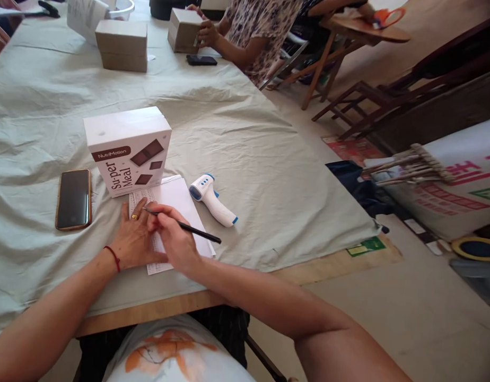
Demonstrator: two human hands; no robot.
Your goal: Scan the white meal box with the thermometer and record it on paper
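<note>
In my right hand point(174, 236) is a black pen point(197, 231), its tip pointing left over the papers near my left fingers. My left hand point(139, 236) lies with fingers spread on a printed sheet point(153, 269), which is partly hidden beneath it. Under and beside my hands are white sheets of paper point(181, 196). Just beyond them stands a white NutriMotion Super Meal box point(128, 151) with brown pictures. A white and blue infrared thermometer point(213, 200) lies to the right of the papers. To the left rests a smartphone point(73, 199) with a dark screen.
A pale cloth point(253, 159) covers the table, wrinkled in places. At the far side sit a cardboard box point(122, 46) and a black phone point(201, 60); another person's hands hold a second box point(185, 30). A wooden chair point(364, 101) stands on the right.
</note>
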